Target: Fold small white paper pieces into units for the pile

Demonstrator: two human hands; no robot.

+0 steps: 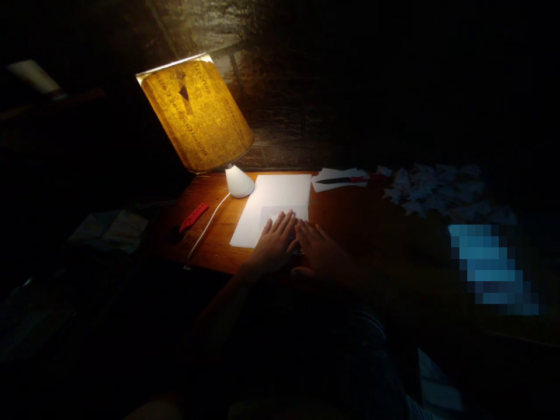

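White paper (282, 189) lies flat on the wooden table under the lamp's light. A smaller, greyer piece of paper or a fold (268, 214) shows over its near part. My left hand (277, 240) rests flat on this part, fingers stretched forward. Beside it, my right hand (319, 248) lies palm down at the paper's near right corner, its fingers extended and close to the left fingertips. Neither hand grips anything visible. What lies beneath the palms is hidden.
A lit lamp (201, 116) with a newsprint shade and white cord stands at the back left. A red-handled tool (193, 217) lies left on the wooden table (214, 256). Behind right are a knife (339, 181) on white paper and a heap of paper pieces (437, 186). A pixelated bluish patch glows right.
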